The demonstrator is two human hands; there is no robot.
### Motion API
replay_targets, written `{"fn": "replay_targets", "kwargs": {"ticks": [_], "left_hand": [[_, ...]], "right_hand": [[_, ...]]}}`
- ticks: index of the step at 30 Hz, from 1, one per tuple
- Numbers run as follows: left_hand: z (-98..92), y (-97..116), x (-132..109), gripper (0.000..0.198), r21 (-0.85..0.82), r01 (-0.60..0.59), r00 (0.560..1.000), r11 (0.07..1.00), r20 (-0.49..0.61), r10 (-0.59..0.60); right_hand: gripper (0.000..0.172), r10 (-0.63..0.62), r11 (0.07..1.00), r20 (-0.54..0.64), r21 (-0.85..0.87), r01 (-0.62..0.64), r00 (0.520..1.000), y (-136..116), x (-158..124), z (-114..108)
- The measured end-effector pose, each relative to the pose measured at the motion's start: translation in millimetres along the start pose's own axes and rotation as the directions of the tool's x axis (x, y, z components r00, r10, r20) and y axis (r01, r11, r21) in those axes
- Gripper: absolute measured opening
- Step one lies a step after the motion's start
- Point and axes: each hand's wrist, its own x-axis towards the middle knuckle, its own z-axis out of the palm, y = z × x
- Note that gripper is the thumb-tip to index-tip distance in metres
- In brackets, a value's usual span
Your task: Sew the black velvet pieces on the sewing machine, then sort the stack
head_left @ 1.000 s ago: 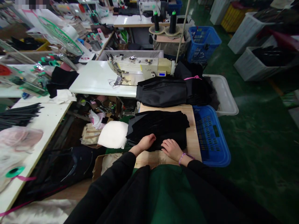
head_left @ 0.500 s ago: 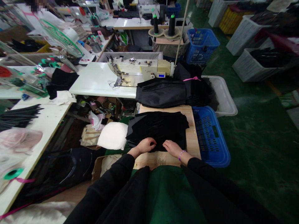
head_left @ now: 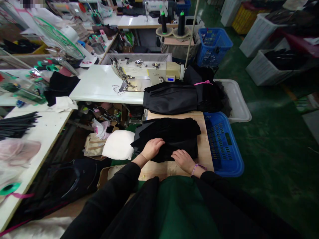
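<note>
A stack of black cloth pieces (head_left: 171,131) lies on a light wooden board in front of me. My left hand (head_left: 152,148) rests on the near left part of the stack, fingers stretched forward over the cloth. My right hand (head_left: 183,160) lies at the near edge, its fingers flat on the cloth and a purple band round the wrist. Between and beyond the hands, the top layer's near edge runs across the stack, with smoother dark cloth showing below it. The cloth under my fingers is hidden.
Beyond the board, more black cloth (head_left: 170,98) lies beside a sewing machine (head_left: 149,71); a pink tie (head_left: 203,82) binds one bundle. A blue basket (head_left: 238,162) is right of the board. A white cushion (head_left: 119,145) sits left, near a side table (head_left: 50,124).
My left hand has moved forward onto the stack and its fingers have straightened. The right hand's fingers have flattened at the near edge. The near part of the top cloth looks shifted.
</note>
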Motion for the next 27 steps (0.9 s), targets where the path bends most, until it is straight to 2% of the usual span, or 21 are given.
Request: {"fn": "replay_targets", "kwargs": {"ticks": [2, 5, 7, 9, 12, 15, 18, 24, 27], "left_hand": [[-2.2, -0.7, 12.1, 0.027, 0.005, 0.192, 0.981, 0.981, -0.041, -0.192], [0.5, 0.5, 28.7, 0.017, 0.031, 0.443, 0.895, 0.896, -0.082, -0.439], [3.9, 2.0, 33.2, 0.012, 0.035, 0.506, 0.861, 0.862, -0.079, -0.502], [7.6, 3.7, 31.4, 0.01, 0.015, 0.528, 0.849, 0.849, -0.045, -0.527], [14.0, 6.0, 19.8, 0.01, -0.055, 0.455, 0.89, 0.889, 0.049, -0.453], [23.4, 6.8, 3.3, 0.01, -0.159, 0.299, 0.947, 0.941, 0.169, -0.273], [34.1, 5.8, -11.6, 0.017, -0.228, 0.182, 0.96, 0.957, 0.252, -0.122], [43.8, 3.5, -18.2, 0.009, -0.262, 0.157, 0.959, 0.952, 0.271, -0.083], [44.0, 0.8, -13.8, 0.013, -0.279, 0.199, 0.955, 0.939, 0.271, -0.122]], "right_hand": [[0.018, 0.019, 1.0, 0.027, -0.008, -0.019, 0.999, 2.0, 3.5, 5.5], [0.01, 0.039, 0.999, 0.073, -0.011, -0.038, 0.997, 7.1, 10.2, 14.1], [0.005, 0.033, 0.999, 0.102, 0.001, -0.033, 0.994, 10.8, 13.4, 17.2], [0.008, 0.028, 0.999, 0.119, 0.023, -0.031, 0.993, 14.3, 15.0, 17.6], [0.012, 0.032, 0.997, 0.126, 0.061, -0.04, 0.991, 19.2, 14.7, 15.4], [0.016, 0.046, 0.995, 0.124, 0.083, -0.057, 0.991, 22.5, 13.1, 13.8], [0.018, 0.059, 0.995, 0.118, 0.077, -0.069, 0.991, 22.7, 12.1, 13.5], [0.019, 0.093, 0.996, 0.074, 0.001, -0.093, 0.993, 18.6, 12.1, 11.4], [0.021, 0.101, 0.994, 0.036, -0.033, -0.1, 0.994, 16.2, 10.9, 7.1]]}}
